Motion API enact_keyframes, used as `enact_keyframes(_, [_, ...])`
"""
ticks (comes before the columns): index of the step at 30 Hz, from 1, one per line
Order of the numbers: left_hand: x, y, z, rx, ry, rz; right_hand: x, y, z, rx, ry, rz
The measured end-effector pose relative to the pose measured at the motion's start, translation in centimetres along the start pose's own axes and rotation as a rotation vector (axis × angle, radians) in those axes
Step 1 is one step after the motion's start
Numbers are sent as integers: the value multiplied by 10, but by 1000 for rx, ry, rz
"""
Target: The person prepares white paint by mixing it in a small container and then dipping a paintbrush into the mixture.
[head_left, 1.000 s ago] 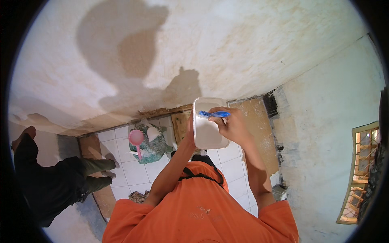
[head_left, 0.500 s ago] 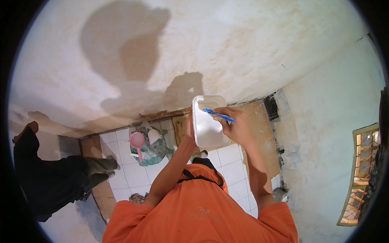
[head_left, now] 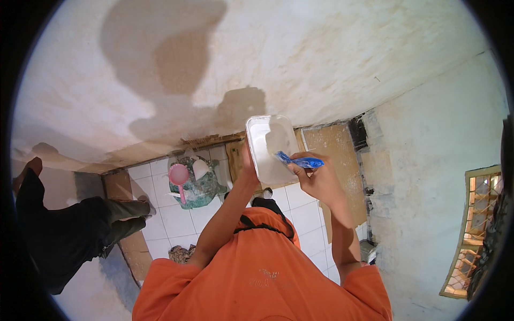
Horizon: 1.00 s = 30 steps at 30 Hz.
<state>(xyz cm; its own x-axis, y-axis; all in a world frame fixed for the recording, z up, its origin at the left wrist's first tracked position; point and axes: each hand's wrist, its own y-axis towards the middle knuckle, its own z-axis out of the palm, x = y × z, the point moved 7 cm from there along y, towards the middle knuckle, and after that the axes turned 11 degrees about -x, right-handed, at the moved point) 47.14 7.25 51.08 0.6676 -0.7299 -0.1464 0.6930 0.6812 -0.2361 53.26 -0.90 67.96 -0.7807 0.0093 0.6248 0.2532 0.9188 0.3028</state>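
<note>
My left hand (head_left: pixel 248 165) is closed on the left side of a clear-white rectangular plastic tub (head_left: pixel 252 140), its fingers mostly hidden behind the wall. White paint-like liquid lies inside, partly in shadow. In my right hand (head_left: pixel 315 181) is a blue-handled paintbrush (head_left: pixel 305 161), pinched between thumb and fingers. The brush slants over the tub's right rim with its working end inside; the bristles are hard to make out. The tub is held up in front of a patchy whitish wall (head_left: pixel 321 64).
On the white floor tiles (head_left: pixel 179 222), a green sack (head_left: pixel 202 193) bears a pink dipper (head_left: pixel 178 174) and a white piece (head_left: pixel 200 169). Another person in dark clothes (head_left: pixel 69 232) is at left. Brown board (head_left: pixel 334 155) leans beyond the tub; a grilled window (head_left: pixel 474 230) is at right.
The paintbrush has shifted down and right within the tub, its handle now lying more level. The tub has moved slightly up and left in view.
</note>
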Motion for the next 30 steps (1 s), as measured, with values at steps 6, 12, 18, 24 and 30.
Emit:
enact_keyframes(6, [4, 1, 2, 133, -147, -59, -13, -9, 2, -93, 142, 210])
enact_keyframes(12, [4, 3, 0, -29, -106, -51, -12, -9, 8, -117, 125, 262])
enact_keyframes(18, [5, 7, 0, 3, -72, -24, -9, -9, 23, -169, 220, 306])
enact_keyframes(24, [7, 7, 3, 86, -249, -100, -12, -8, 35, -168, 274, 353])
enact_keyframes(30, [5, 2, 14, 145, -129, -70, -18, 5, 37, -227, 290, 319])
